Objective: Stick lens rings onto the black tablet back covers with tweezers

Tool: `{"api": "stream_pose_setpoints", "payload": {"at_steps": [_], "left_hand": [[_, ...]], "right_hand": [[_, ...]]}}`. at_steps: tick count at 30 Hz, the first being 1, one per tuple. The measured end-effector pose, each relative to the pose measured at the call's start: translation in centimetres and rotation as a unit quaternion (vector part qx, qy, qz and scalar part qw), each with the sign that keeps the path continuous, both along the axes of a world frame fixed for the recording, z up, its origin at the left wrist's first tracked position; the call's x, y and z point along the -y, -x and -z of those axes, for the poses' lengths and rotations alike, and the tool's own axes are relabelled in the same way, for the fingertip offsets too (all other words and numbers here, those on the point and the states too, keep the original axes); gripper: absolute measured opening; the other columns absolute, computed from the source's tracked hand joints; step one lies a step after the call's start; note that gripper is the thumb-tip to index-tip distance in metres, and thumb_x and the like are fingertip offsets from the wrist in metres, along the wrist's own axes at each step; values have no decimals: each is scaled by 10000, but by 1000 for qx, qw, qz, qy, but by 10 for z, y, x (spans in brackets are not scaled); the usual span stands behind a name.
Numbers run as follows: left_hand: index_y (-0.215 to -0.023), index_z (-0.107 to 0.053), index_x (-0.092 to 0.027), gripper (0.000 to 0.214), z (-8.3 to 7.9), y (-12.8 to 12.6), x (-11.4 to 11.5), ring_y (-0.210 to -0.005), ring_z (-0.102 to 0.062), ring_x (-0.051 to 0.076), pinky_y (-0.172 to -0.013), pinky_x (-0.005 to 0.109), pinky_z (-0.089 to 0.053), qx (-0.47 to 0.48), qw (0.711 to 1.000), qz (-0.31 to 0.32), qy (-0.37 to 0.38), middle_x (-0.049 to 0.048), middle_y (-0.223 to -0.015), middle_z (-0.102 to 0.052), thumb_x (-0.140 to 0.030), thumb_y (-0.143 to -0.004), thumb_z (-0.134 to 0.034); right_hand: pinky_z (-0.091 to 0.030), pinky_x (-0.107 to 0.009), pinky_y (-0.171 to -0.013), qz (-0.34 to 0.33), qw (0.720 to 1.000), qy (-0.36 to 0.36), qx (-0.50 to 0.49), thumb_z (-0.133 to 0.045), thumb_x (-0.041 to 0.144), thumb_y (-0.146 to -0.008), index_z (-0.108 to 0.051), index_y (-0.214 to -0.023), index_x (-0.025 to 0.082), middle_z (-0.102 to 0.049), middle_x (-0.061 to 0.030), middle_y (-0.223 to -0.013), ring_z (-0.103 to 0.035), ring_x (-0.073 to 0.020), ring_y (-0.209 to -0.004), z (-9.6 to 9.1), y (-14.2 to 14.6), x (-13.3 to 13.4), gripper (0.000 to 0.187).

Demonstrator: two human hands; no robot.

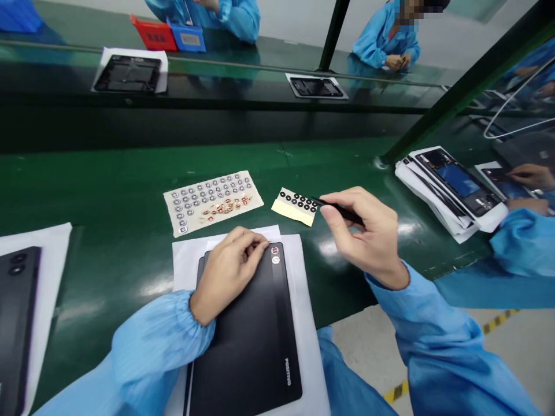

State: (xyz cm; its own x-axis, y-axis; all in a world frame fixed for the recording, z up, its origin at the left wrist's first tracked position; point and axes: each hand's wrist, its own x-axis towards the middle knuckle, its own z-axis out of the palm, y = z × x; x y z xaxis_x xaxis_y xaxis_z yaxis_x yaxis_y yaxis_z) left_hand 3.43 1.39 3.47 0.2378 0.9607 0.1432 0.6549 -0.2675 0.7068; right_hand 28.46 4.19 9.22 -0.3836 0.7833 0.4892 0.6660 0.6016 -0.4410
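My right hand (368, 231) is closed on black tweezers (342, 211), whose tips meet the right edge of a small pale sheet (292, 215) bearing rows of black round stickers (301, 199). My left hand (232, 268) rests on the upper part of a dark tablet (255, 341), its fingers curled and thumb pressed to them near the top edge; whether anything is between them is hidden. Two round camera openings (275, 255), one with red in it, show beside those fingertips. White paper (310, 346) lies under the tablet, which is marked POSITIVO.
Beyond the tablet lies a larger sheet (212, 199) with ringed parts and loose reddish bits. Another dark tablet (17, 323) is at left. Stacked tablet parts (455, 185) stand at right by a green post (416, 127). Co-workers in blue sleeves sit across and at right.
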Motion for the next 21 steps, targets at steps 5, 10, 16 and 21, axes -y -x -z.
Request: {"api": "stream_pose_setpoints", "payload": {"at_steps": [5,10,16,21], "left_hand": [[-1063,-754,-241,217,6,1,1,-986,-673,191,-900,317,-523,-38,997,29,-59,39,-1089,-686,-285,-1030,-545],[-1059,-785,-244,204,10,0,2,-1027,-689,199,-945,330,-531,-54,994,44,-80,32,-1112,-738,-264,-1015,-587],[-1049,-804,-249,185,11,1,-1,-1045,-702,208,-973,349,-540,-55,992,59,-93,21,-1129,-772,-251,-993,-629],[-1051,-806,-260,168,10,1,-3,-1044,-704,197,-970,339,-541,-48,995,56,-64,3,-1130,-776,-257,-981,-653]], "right_hand": [[-445,-339,-728,-123,974,26,186,-500,287,-1051,-728,-1090,193,-749,-57,-976,-646,-203,-878,28,7,11,250],[-372,-337,-674,-107,971,3,214,-493,306,-1055,-740,-1069,184,-745,-43,-945,-600,-187,-828,53,10,15,276],[-353,-330,-670,-117,969,-5,216,-479,300,-1068,-737,-1008,175,-730,-27,-911,-579,-171,-804,54,13,10,292],[-371,-327,-686,-120,972,12,203,-483,318,-1066,-733,-1030,175,-729,-27,-941,-593,-173,-834,55,13,8,290]]}}
